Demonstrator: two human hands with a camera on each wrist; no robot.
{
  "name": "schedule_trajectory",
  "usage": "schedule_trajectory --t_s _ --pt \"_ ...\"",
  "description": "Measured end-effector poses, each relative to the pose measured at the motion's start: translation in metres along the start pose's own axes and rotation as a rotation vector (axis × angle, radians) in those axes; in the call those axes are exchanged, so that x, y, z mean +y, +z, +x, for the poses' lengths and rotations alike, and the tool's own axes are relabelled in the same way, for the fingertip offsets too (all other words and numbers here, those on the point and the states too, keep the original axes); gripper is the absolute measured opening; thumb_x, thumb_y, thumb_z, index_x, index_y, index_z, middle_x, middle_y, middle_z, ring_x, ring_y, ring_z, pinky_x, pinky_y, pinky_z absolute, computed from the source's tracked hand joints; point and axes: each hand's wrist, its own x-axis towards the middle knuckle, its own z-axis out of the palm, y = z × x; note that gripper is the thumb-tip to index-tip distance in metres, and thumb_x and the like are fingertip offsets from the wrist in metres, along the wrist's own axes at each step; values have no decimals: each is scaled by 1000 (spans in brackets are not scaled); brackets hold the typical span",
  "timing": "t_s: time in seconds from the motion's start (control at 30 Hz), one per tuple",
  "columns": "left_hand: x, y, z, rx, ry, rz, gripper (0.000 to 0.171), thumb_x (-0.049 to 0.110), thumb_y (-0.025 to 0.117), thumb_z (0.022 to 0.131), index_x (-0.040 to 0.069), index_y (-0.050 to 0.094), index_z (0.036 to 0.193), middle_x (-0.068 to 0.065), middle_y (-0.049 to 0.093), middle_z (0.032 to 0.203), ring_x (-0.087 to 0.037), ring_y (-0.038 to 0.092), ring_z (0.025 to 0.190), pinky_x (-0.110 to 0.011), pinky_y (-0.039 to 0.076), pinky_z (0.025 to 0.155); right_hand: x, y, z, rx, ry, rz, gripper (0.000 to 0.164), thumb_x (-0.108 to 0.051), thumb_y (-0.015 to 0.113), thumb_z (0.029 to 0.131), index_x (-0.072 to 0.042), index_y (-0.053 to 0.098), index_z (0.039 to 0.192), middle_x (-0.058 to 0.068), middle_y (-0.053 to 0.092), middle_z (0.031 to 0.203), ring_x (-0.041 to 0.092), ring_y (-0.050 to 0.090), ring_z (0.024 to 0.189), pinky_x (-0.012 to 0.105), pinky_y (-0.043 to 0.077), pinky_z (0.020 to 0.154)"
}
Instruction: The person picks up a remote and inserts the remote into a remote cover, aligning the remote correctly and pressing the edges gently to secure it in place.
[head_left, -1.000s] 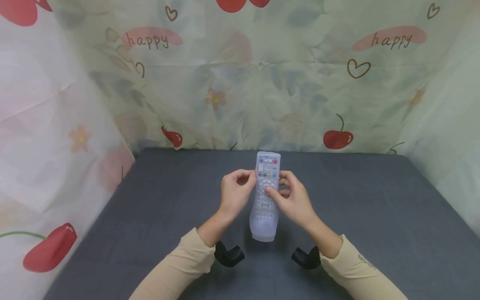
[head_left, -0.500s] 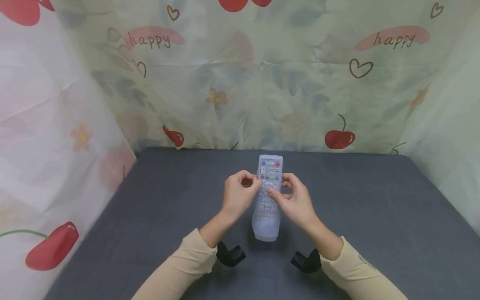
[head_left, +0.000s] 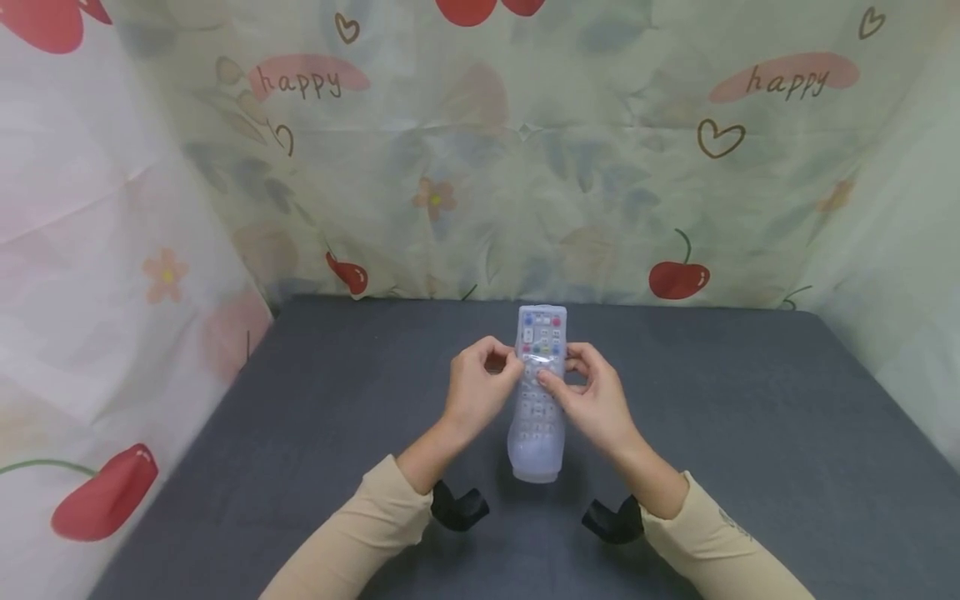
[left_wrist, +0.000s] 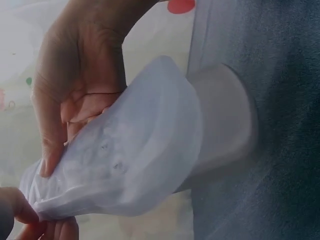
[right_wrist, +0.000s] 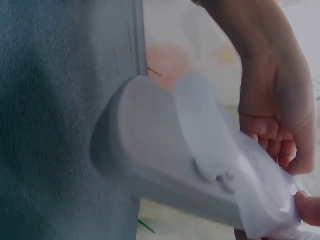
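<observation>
A grey-white remote control (left_wrist: pixel 225 110) with a translucent, pliable cover (head_left: pixel 534 454) over most of it is held upright above the table. Its lower end (right_wrist: pixel 145 120) sticks out bare from the cover in both wrist views. On the left side, my left hand (head_left: pixel 480 383) pinches the cover's edge between thumb and forefinger, about level with the middle buttons. My right hand (head_left: pixel 596 400) grips the remote from the right, thumb pressed on the front and fingers behind, partly hidden. Coloured buttons show through near the top.
A dark grey cloth-covered table (head_left: pixel 360 375) lies beneath. Two black curved pieces (head_left: pixel 461 510) show at the wrists, by the beige sleeves (head_left: pixel 375 517). A printed fabric backdrop (head_left: pixel 480 167) surrounds the table at the back and sides.
The remote and both hands have shifted slightly right in the head view. A shiny crease now shows across the cover near the middle buttons. Both hands keep their hold.
</observation>
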Motion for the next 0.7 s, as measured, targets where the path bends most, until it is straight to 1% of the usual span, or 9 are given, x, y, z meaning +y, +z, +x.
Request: schedule_trajectory --t_s 0.1,0.2,0.27,0.37,0.4,0.53,0.6,0.7 --pt "1 -2 1 -14 -4 -8 11 9 57 84 2 66 84 -12 69 82 -17 64 72 -23 51 63 0 -1 2 -9 11 -6 39 -11 64 88 1 49 122 23 60 104 28 71 77 35 57 71" --pt "2 -4 1 -45 -27 -17 15 12 57 87 1 66 91 -12 69 84 -17 63 72 -23 51 63 1 -3 2 -36 30 -15 39 -11 64 88 1 49 122 24 60 104 28 71 76 35 57 70" --pt "2 -5 1 -69 -44 -15 20 18 58 89 2 66 99 -12 68 84 -16 63 72 -23 50 62 1 -4 2 -60 32 -20 40 -12 64 88 1 48 123 25 60 104 28 71 76 36 57 71" --pt "2 -6 2 -104 -38 -12 32 26 61 90 1 64 110 -12 68 82 -15 62 71 -22 49 61 1 -5 2 -89 22 -16 41 -12 64 88 1 48 123 25 60 106 29 70 78 39 57 72" --pt "2 -6 2 -114 -31 -10 34 27 62 90 1 64 112 -12 68 81 -14 61 69 -22 48 59 1 -5 2 -97 18 -17 41 -12 64 88 0 48 124 25 60 106 30 70 79 39 57 72" --pt "1 -5 4 -138 -12 -37 29 23 63 89 0 66 106 -15 65 77 -11 56 64 -20 44 55 1 -5 1 -119 0 -26 42 -13 64 88 -1 48 124 24 61 106 29 70 82 39 57 73" --pt "2 -4 5 -137 -23 -63 26 21 63 89 -2 67 101 -17 65 77 -9 54 63 -20 43 55 2 -5 1 -133 -9 -30 43 -14 64 88 -1 47 125 24 61 107 29 69 83 38 57 73" --pt "3 -3 5 -123 -60 -109 25 19 62 90 -4 66 99 -19 65 80 -8 56 63 -20 45 56 5 -5 2 -160 -19 -49 46 -16 65 88 -2 45 127 23 61 108 27 69 84 37 56 74"
